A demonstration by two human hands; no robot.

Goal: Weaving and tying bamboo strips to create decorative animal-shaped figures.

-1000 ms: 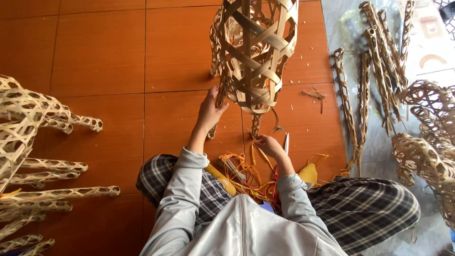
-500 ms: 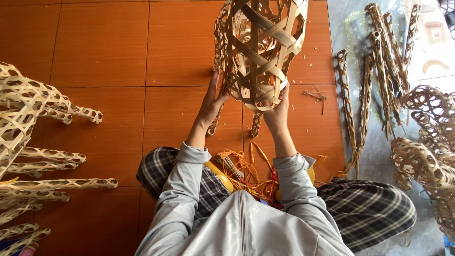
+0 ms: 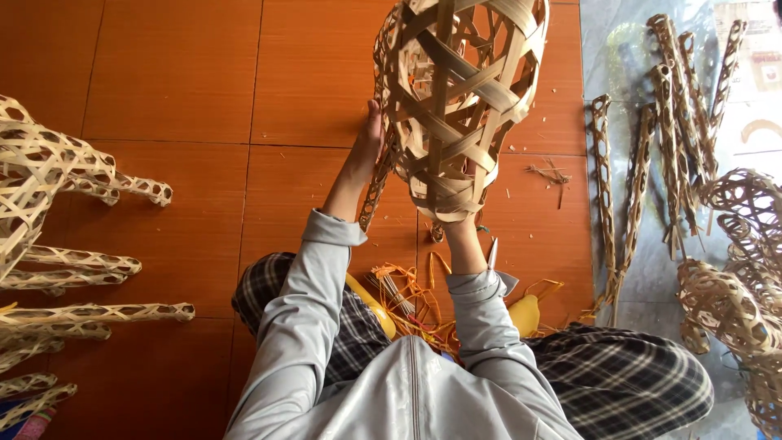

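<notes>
I hold up a large open-weave bamboo shape [image 3: 460,98], rounded like a hollow body, above my lap. My left hand [image 3: 368,143] grips its left side, where a thin woven leg hangs down. My right hand [image 3: 460,228] is under the narrow bottom end and mostly hidden behind the weave; only the wrist and grey sleeve show. I sit cross-legged in checked trousers on an orange-brown tiled floor [image 3: 179,122].
Orange and yellow strips with a bundle of thin sticks [image 3: 407,297] lie in my lap. Woven bamboo pieces with long legs [image 3: 57,236] lie at the left. More woven legs [image 3: 676,138] and rounded woven parts [image 3: 725,301] lie on a plastic sheet at the right.
The woven shape has been lifted higher and closer to the camera. My right hand rose from my lap to its bottom end; my left hand stayed on its side.
</notes>
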